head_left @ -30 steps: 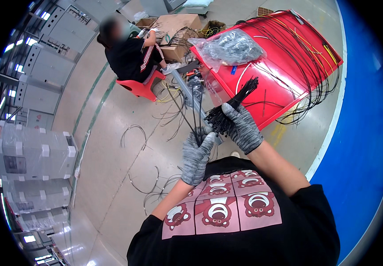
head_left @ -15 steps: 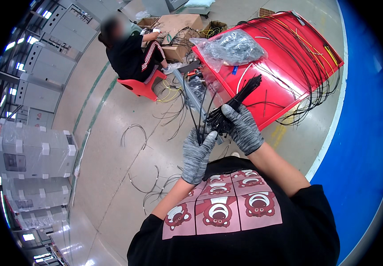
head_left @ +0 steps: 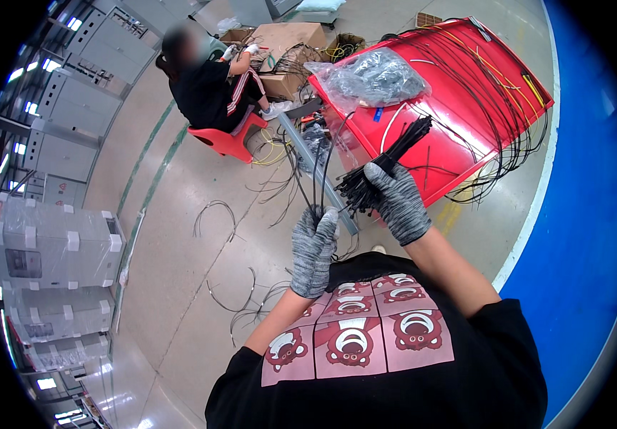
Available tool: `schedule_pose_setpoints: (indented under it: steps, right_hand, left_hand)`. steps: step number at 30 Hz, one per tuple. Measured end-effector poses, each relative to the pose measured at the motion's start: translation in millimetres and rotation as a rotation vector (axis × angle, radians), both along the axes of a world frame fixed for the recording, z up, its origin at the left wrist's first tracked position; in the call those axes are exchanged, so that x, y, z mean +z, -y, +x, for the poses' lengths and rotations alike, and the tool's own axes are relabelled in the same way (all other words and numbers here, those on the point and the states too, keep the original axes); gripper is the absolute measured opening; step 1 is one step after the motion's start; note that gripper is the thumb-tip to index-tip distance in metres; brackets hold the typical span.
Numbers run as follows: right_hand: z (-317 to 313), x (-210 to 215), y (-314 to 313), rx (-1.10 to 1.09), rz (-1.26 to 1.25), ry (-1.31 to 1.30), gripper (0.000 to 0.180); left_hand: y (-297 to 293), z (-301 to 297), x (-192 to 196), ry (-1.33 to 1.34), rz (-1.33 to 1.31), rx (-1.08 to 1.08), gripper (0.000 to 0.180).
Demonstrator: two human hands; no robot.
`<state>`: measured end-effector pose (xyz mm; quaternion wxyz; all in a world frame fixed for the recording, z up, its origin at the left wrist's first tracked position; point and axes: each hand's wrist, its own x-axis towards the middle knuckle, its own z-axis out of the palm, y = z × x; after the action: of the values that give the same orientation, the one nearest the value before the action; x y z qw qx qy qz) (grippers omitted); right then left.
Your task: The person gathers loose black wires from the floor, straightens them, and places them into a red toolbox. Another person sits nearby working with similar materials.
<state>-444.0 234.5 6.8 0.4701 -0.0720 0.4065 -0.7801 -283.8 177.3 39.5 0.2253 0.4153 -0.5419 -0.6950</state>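
Observation:
Both my hands wear grey knitted gloves and meet in front of my chest. My right hand [head_left: 396, 204] is closed around a thick bundle of black cable ties [head_left: 387, 159] that fans out up and to the right. My left hand [head_left: 313, 250] pinches a few single black ties [head_left: 317, 175] that stick up from its fingertips, just left of the bundle. The two hands almost touch.
A red table [head_left: 466, 93] ahead carries black and yellow wires and a clear plastic bag [head_left: 373, 75]. Another person in black sits on a red stool [head_left: 226, 139] by cardboard boxes [head_left: 290, 39]. Loose wires lie on the concrete floor [head_left: 215, 214]. Wrapped grey cabinets [head_left: 51, 243] stand at left; blue floor [head_left: 587, 214] at right.
My hands stay nearly in place; the few ties in my left hand have been drawn slightly further apart from the bundle. The seated person has shifted their arms a little.

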Motion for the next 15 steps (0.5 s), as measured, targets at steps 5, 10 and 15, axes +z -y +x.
schedule_pose_setpoints:
  steps: [5, 10, 15]
  right_hand:
    - [-3, -8, 3, -0.008, -0.02, 0.013, 0.017]
    - [-3, -3, 5, 0.007, 0.001, 0.091, 0.016]
    - [2, -9, 13, 0.058, -0.015, 0.172, 0.014]
  left_hand:
    - [5, -2, -4, -0.004, -0.048, -0.04, 0.016]
    - [5, -5, -9, -0.038, -0.132, -0.023, 0.011]
    - [9, -14, -8, -0.044, -0.06, -0.002, 0.01]
